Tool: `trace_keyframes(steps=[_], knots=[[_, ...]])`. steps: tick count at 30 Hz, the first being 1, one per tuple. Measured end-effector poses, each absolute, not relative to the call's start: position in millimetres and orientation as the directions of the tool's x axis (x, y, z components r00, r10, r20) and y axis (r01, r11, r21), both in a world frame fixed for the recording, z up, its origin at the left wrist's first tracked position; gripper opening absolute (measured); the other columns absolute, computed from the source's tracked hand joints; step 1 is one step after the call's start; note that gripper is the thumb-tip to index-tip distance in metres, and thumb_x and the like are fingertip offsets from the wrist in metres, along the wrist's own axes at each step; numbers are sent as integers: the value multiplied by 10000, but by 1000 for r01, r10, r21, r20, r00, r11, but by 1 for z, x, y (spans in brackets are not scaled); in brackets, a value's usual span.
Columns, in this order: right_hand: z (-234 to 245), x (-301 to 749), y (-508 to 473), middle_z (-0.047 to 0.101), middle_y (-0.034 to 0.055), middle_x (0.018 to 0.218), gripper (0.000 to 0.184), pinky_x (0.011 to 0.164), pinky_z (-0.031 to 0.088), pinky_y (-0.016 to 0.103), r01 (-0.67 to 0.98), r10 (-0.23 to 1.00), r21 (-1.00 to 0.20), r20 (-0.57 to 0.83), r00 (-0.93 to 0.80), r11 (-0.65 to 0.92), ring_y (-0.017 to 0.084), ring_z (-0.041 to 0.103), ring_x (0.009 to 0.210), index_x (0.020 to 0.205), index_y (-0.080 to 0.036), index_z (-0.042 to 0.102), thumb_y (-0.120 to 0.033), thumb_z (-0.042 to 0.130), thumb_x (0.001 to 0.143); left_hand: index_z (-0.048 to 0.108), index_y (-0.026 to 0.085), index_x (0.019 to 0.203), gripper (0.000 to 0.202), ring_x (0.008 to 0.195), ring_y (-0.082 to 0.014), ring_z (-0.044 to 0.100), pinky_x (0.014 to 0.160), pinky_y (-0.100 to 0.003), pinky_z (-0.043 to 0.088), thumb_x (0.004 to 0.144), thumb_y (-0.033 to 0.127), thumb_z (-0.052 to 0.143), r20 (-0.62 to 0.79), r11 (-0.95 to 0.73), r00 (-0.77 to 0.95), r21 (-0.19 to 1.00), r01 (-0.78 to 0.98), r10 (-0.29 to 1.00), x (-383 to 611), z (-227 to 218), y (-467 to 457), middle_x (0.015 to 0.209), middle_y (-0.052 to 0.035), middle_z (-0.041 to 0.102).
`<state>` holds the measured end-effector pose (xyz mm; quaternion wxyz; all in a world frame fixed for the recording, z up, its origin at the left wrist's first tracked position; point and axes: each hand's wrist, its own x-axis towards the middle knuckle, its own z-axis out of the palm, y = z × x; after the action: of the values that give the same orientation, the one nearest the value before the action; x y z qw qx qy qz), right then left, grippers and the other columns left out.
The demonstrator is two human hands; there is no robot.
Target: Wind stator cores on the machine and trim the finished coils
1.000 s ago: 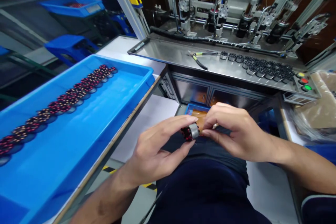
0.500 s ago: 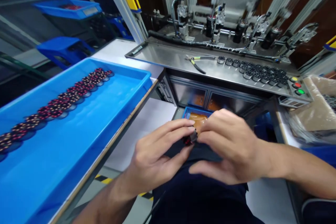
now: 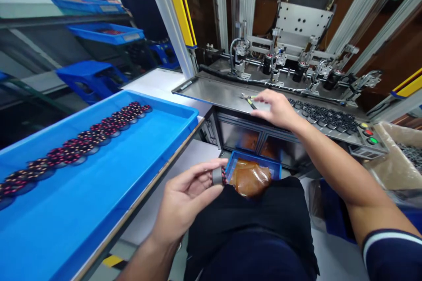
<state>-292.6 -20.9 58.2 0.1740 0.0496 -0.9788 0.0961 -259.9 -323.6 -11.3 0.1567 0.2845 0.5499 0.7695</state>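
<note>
My left hand (image 3: 184, 197) grips a small round stator (image 3: 217, 176) between thumb and fingers, its grey metal side showing and dark red bits at its ends. Out over the metal ledge, my right hand (image 3: 275, 107) has thumb and fingers spread. Under it lie nippers with black and yellow-green handles (image 3: 252, 103), partly covered by the hand. Whether the fingertips touch the handles I cannot tell. To the left, a blue tray (image 3: 148, 140) bears a long row of similar stators (image 3: 95, 136) with red and copper-coloured dots.
Black ring-shaped parts (image 3: 329, 116) crowd the right of the metal ledge (image 3: 211, 90), beside red, yellow and green buttons (image 3: 368, 133). A machine with clamps (image 3: 273, 59) stands behind. Below is a blue bin with a brown bag (image 3: 250, 178); a lined carton (image 3: 392, 149) sits right.
My right hand has left the stator and moved forward over the nippers, its fingers spread. My left hand keeps the stator, now slightly further left. The view has shifted.
</note>
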Motion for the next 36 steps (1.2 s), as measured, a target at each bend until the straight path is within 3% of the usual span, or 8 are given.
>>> trace_keyframes(steps=[4, 9, 20, 24, 27, 29, 31, 36], knots=[[22, -362, 7, 523, 218, 1456, 633, 1120, 377, 489, 55, 88, -117, 300, -950, 992, 345, 459, 1362, 1370, -93, 554, -431, 718, 861, 758, 244, 1116, 331, 946, -165, 765, 829, -190, 617, 812, 114, 765, 248, -431, -838, 902, 18, 485, -265, -19, -321, 1141, -67, 782], [-5, -381, 16, 529, 234, 1455, 690, 1059, 335, 681, 131, 143, -69, 202, -969, 989, 450, 449, 1342, 1417, -128, 529, -573, 579, 892, 752, 252, 1130, 376, 914, -151, 769, 801, -178, 620, 795, 81, 776, 244, -434, -894, 899, 62, 377, -264, -23, -340, 1173, -64, 772], [-2, -373, 28, 628, 205, 1186, 425, 1019, 436, 539, 32, 44, -59, 211, -977, 998, 375, 579, 1150, 1213, -98, 662, -381, 568, 910, 756, 224, 1102, 343, 861, -161, 770, 750, -206, 643, 780, 116, 802, 217, -498, -909, 867, 13, 356, -264, -16, -331, 1138, -72, 772], [14, -372, 26, 669, 141, 950, 398, 882, 514, 460, 53, 113, -210, 287, -951, 976, 288, 649, 943, 1047, -103, 682, -421, 451, 984, 755, 220, 1098, 325, 867, -160, 765, 753, -226, 652, 789, 125, 794, 231, -503, -903, 864, 19, 363, -257, -13, -332, 1158, -71, 762], [33, -346, 13, 668, 82, 862, 494, 705, 524, 345, -52, 202, -607, 342, -918, 793, 189, 648, 772, 1029, -166, 656, -512, 303, 1029, 754, 227, 1094, 338, 857, -145, 762, 750, -212, 649, 787, 89, 785, 236, -483, -905, 875, 39, 354, -251, -11, -334, 1169, -62, 758], [39, -305, -8, 679, 56, 878, 451, 688, 516, 308, -188, 176, -884, 286, -942, 429, 152, 644, 751, 1075, -210, 642, -583, 403, 991, 753, 229, 1095, 346, 863, -142, 761, 746, -202, 647, 788, 71, 778, 247, -475, -908, 878, 62, 338, -248, -10, -334, 1166, -57, 758], [32, -249, -38, 682, 34, 898, 461, 699, 525, 303, -243, 127, -956, 266, -956, 166, 155, 637, 758, 1200, -226, 603, -546, 656, 872, 750, 236, 1101, 356, 874, -140, 761, 746, -197, 646, 792, 60, 770, 266, -474, -908, 876, 87, 324, -245, -10, -332, 1160, -51, 761], [-24, -124, -110, 671, 35, 978, 560, 777, 564, 344, -223, 15, -950, 232, -973, 220, 177, 648, 803, 1383, -285, 523, -248, 724, 862, 751, 223, 1100, 363, 847, -137, 761, 728, -188, 642, 777, 60, 782, 275, -457, -898, 884, 96, 344, -238, -10, -316, 1128, -56, 775]])
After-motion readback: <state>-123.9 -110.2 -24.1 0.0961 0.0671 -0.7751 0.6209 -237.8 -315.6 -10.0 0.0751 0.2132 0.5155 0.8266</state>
